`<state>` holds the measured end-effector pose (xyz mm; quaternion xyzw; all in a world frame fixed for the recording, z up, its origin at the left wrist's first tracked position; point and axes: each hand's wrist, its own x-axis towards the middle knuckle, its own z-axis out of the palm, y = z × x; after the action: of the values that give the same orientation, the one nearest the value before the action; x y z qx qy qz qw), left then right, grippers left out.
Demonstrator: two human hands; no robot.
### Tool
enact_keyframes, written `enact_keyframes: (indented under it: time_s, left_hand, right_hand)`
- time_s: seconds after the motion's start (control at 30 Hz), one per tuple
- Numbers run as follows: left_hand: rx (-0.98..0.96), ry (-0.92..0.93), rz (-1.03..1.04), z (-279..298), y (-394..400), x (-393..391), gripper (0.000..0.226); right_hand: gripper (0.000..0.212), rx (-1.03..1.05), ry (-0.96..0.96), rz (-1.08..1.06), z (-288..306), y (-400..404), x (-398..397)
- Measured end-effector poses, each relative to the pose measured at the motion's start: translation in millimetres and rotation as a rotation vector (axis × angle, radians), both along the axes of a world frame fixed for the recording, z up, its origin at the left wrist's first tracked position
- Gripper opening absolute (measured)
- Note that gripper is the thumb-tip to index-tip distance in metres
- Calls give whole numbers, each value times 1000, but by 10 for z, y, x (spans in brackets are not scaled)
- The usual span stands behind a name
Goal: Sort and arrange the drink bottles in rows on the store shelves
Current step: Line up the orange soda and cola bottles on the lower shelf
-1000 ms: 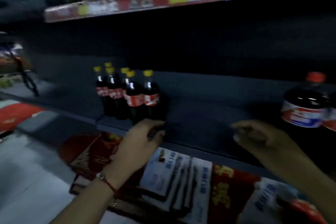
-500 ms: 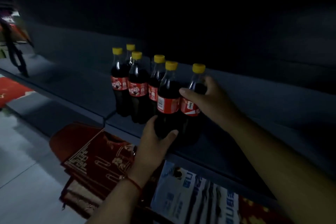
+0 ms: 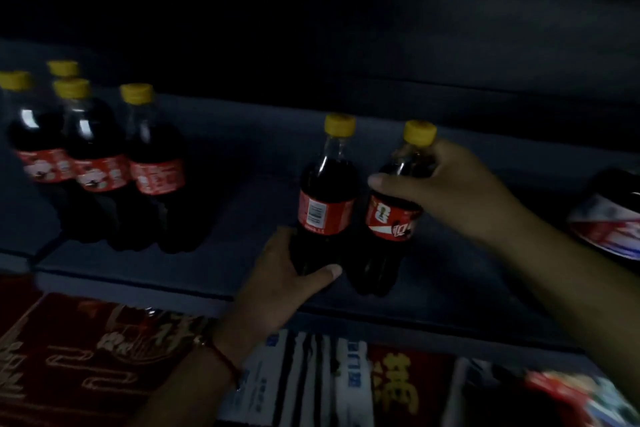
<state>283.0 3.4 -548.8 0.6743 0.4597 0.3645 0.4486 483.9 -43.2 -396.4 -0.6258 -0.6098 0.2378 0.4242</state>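
From the head camera, two cola bottles that half a second ago stood at the right end of the yellow-capped cluster now stand on their own, well to the right of it. My left hand [image 3: 287, 284] wraps the base of the left bottle [image 3: 327, 198], thumb across its front. My right hand [image 3: 446, 191] grips the shoulder of the right bottle [image 3: 394, 211], fingers curled round it just under the cap. The two bottles stand upright, almost touching, near the front edge of the shelf [image 3: 242, 270]. The four remaining bottles [image 3: 100, 156] sit far left. I judge I am starting a fresh row here, and it will want more bottles brought over.

The shelf is a dark, bare board under very dim light, with the back wall nearly black. A larger bottle [image 3: 613, 218] shows at the far right. Below, red and white printed packs [image 3: 311, 381] lie stacked.
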Motion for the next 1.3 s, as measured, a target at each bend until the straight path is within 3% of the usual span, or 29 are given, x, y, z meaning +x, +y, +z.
enact_keyframes:
  time_s: [0.27, 0.5, 0.63, 0.87, 1.07, 1.3]
  left_hand:
    - [-31, -31, -200, 14, -267, 831, 34]
    - [-1, -44, -157, -1, -513, 1173, 63]
    - [88, 58, -49, 4, -412, 1225, 63]
    - [-20, -103, -353, 84, -421, 1330, 72]
    - [50, -37, -195, 46, -429, 1535, 57]
    - [38, -48, -224, 23, -444, 1541, 40]
  right_hand:
    - [53, -28, -297, -280, 230, -567, 824]
    - [45, 5, -612, -384, 437, -767, 1174]
    - [43, -18, -701, -416, 479, -790, 1315]
    - [43, -41, -662, -375, 490, -743, 1421]
    - [43, -99, -577, -360, 499, -651, 1443]
    - [44, -209, -596, -282, 601, -636, 1450]
